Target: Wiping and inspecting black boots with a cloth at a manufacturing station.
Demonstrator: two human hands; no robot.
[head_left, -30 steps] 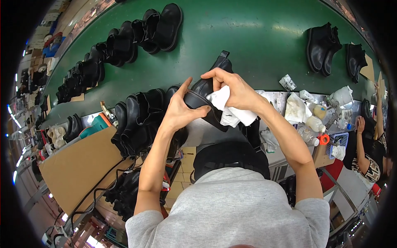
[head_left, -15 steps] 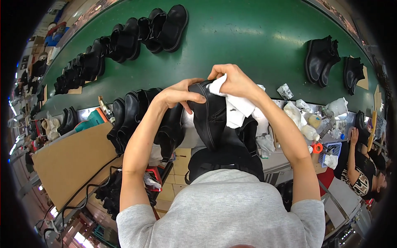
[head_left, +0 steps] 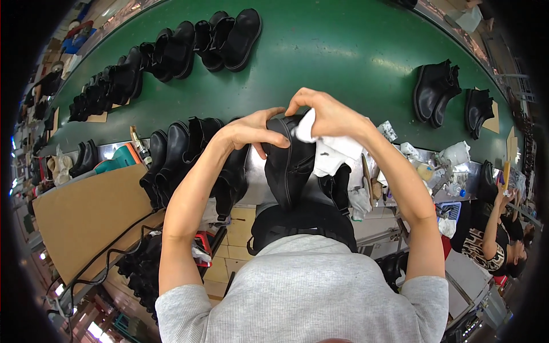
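Observation:
A black ankle boot (head_left: 286, 171) is held up in front of my body, its toe end pointing away from me. My left hand (head_left: 254, 134) grips the boot's left side near the far end, with the thumb lying across it. In my right hand (head_left: 327, 114) a white cloth (head_left: 337, 153) is bunched, pressed against the boot's far right side. Part of the cloth hangs below that hand. Another black boot (head_left: 337, 187) stands just right of the held one. Left of it, more black boots (head_left: 176, 150) stand along the bench edge.
Rows of black boots (head_left: 240, 40) stand on the green table (head_left: 337, 57), with further pairs (head_left: 433, 91) at the right. Bottles and rags (head_left: 426, 171) lie at the right edge near a blue basket (head_left: 449, 211). A co-worker (head_left: 486, 246) sits far right. A cardboard sheet (head_left: 88, 217) leans at left.
The view has shifted slightly, so the surroundings sit a little further left. My right hand and the cloth have moved slightly on the boot; the left hand keeps its grip.

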